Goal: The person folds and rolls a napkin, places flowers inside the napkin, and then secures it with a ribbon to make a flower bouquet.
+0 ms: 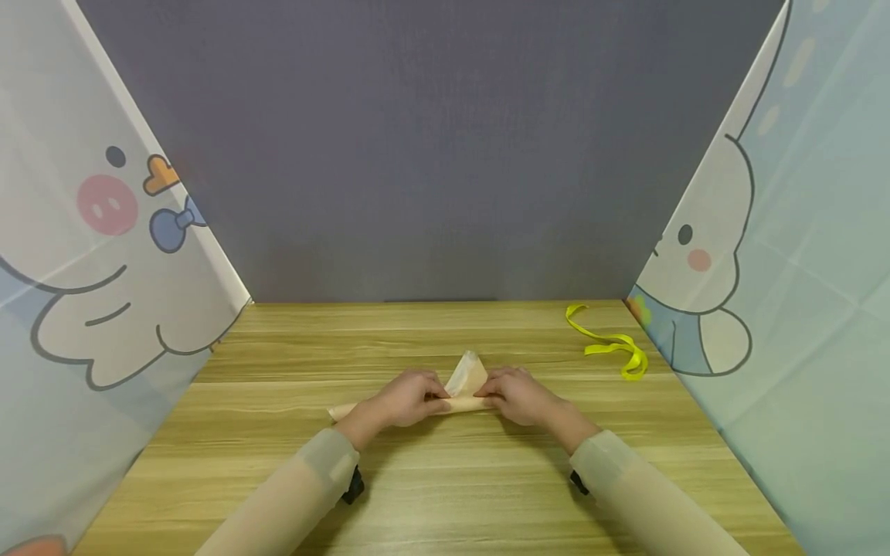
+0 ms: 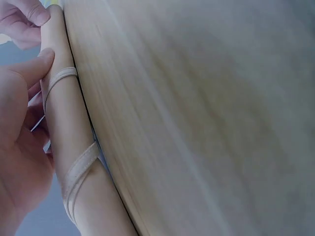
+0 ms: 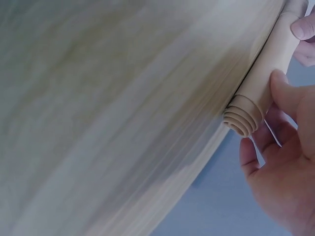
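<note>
A thin beige sheet, rolled into a slim tube (image 1: pixel 459 405), lies across the wooden table in front of me. Its loose pointed corner (image 1: pixel 469 374) stands up at the far side, between my hands. My left hand (image 1: pixel 412 398) pinches the tube left of that corner, thumb on the near side. On the other side my right hand (image 1: pixel 518 396) grips the roll (image 3: pixel 263 78) near its right end, where several spiral layers show in the right wrist view. Slanting edges of the sheet wrap round the tube (image 2: pixel 69 118) in the left wrist view.
A yellow ribbon (image 1: pixel 612 340) lies in loose curves on the table (image 1: pixel 480 486) at the back right. A dark grey panel (image 1: pixel 438 154) stands behind the table. Cartoon-printed cloths (image 1: pixel 104 309) hang along both sides.
</note>
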Demonstrator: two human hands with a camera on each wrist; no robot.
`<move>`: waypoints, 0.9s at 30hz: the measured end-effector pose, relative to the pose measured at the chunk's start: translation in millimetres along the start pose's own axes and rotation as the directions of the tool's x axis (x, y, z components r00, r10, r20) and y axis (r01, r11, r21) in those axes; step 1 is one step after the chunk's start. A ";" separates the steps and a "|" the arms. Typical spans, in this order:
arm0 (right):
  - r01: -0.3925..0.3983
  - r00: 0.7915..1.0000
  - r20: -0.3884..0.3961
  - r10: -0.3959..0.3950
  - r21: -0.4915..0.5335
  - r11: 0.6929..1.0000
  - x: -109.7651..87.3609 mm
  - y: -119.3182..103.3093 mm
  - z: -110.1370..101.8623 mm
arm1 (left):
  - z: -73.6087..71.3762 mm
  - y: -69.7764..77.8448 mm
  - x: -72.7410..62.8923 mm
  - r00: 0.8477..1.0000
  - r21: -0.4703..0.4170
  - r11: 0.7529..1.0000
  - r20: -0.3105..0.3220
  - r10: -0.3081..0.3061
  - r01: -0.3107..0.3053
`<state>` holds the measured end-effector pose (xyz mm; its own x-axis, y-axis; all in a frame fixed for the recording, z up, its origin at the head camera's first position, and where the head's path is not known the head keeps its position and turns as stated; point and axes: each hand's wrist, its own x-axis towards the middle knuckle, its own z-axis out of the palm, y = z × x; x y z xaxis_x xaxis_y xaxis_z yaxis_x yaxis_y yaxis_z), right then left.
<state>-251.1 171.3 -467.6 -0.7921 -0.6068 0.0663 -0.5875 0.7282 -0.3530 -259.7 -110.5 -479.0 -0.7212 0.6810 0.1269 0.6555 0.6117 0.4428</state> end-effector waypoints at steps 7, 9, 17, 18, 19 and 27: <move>0.013 0.999 -0.029 -0.014 -0.036 0.999 2.0 0.6 2.8 | -0.2 -0.9 -0.3 0.996 -0.071 0.994 0.040 -0.078 0.080; 0.008 0.999 -0.034 -0.008 -0.014 1.000 1.9 0.4 2.5 | 0.0 -1.6 -0.1 0.995 -0.086 0.992 0.042 -0.087 0.090; 0.023 0.997 -0.078 -0.023 -0.001 1.000 0.0 0.7 2.4 | 0.2 -0.5 2.1 0.998 -0.072 0.996 0.026 -0.049 0.050; 0.028 0.996 -0.082 -0.028 -0.006 1.000 0.2 0.8 2.4 | 0.2 -0.5 2.1 0.999 -0.060 0.997 0.023 -0.043 0.044; 0.031 0.996 -0.084 -0.032 -0.008 0.999 0.3 0.8 2.4 | 0.0 -0.5 2.0 0.999 -0.047 0.998 0.017 -0.036 0.036; 0.010 0.999 -0.042 -0.010 -0.011 1.000 -3.4 0.2 1.0 | -1.9 4.0 2.0 1.000 0.131 0.991 -0.012 0.015 -0.013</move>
<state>-248.3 173.2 -468.8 -0.7925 -0.6000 0.1094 -0.5968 0.7257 -0.3423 -259.0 -107.5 -475.3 -0.7141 0.6851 0.1439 0.6886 0.6504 0.3207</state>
